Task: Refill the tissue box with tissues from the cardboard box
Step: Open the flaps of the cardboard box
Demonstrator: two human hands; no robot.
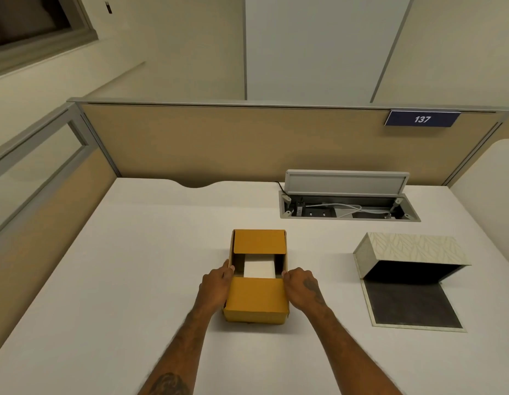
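Note:
A brown cardboard box [257,299] sits on the white desk, its near and far flaps partly folded over the top. Through the gap between the flaps shows a white stack of tissues [258,269]. My left hand [214,285] presses against the box's left side, fingertips at the opening's edge. My right hand [301,286] presses against the right side in the same way. To the right, the tissue box [412,249], cream with a leaf pattern, lies on its side with its dark lid [412,305] flat on the desk; its dark inside shows nothing in it.
A cable well [350,209] with its grey lid raised lies open in the desk behind the tissue box, holding white cables. A beige partition [233,143] with a blue sign "137" closes the desk's far edge; another partition runs along the left.

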